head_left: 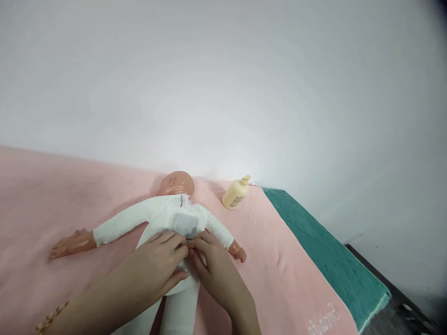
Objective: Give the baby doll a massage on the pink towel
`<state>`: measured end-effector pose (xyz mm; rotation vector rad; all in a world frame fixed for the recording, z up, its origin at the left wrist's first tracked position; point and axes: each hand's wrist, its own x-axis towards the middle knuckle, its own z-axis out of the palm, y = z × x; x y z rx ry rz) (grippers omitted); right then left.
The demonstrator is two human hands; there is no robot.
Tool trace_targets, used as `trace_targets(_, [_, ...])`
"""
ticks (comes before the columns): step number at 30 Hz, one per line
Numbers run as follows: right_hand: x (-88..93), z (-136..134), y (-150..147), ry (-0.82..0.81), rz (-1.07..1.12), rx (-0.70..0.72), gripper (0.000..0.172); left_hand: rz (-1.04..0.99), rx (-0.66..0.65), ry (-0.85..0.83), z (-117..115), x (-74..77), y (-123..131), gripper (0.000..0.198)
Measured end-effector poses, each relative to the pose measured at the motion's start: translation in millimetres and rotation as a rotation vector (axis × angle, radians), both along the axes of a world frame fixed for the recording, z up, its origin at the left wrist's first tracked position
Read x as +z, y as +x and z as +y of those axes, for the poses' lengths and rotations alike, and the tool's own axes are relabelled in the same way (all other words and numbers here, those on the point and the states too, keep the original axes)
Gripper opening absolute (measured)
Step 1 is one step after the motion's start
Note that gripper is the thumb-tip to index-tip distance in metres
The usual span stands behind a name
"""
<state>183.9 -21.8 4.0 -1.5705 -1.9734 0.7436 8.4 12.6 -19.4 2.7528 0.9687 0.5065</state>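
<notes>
A baby doll [174, 186] in a white suit [167, 216] lies on its back on a pink towel [52, 195], arms spread. My left hand [157, 267] and my right hand [214, 270] meet over the doll's belly. Both have fingers curled and pinched together on the white fabric at the front of the suit. A beaded bracelet [52, 318] shows on my left wrist. The doll's legs run out of view at the bottom edge.
A cream lotion bottle [237, 193] lies on its side on the towel to the right of the doll's head. A teal mat [324, 251] shows under the towel's right edge, with dark floor [401, 307] beyond. A white wall [223, 83] stands behind.
</notes>
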Motion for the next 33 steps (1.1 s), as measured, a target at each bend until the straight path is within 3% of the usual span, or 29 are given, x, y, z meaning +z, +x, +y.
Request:
trace_targets(4, [0.1, 1.0, 0.1, 0.024, -0.030, -0.016, 0.021, -0.096, -0.023, 0.119, 2.7, -6.6, -1.3, 0.009])
trace_targets(15, [-5.7, 2.9, 0.5, 0.027, -0.013, -0.016, 0.019, -0.101, -0.052, 0.070, 4.2, 2.3, -4.6, 0.010])
trace_targets(23, [-6.8, 5.9, -1.9, 0.104, -0.043, -0.025, 0.019, -0.114, -0.086, 0.128, 9.2, -6.1, -3.8, 0.010])
trace_targets(33, [-16.3, 9.1, 1.6, 0.244, 0.064, -0.033, 0.021, -0.194, -0.095, 0.314, 12.7, -5.4, -1.1, 0.027])
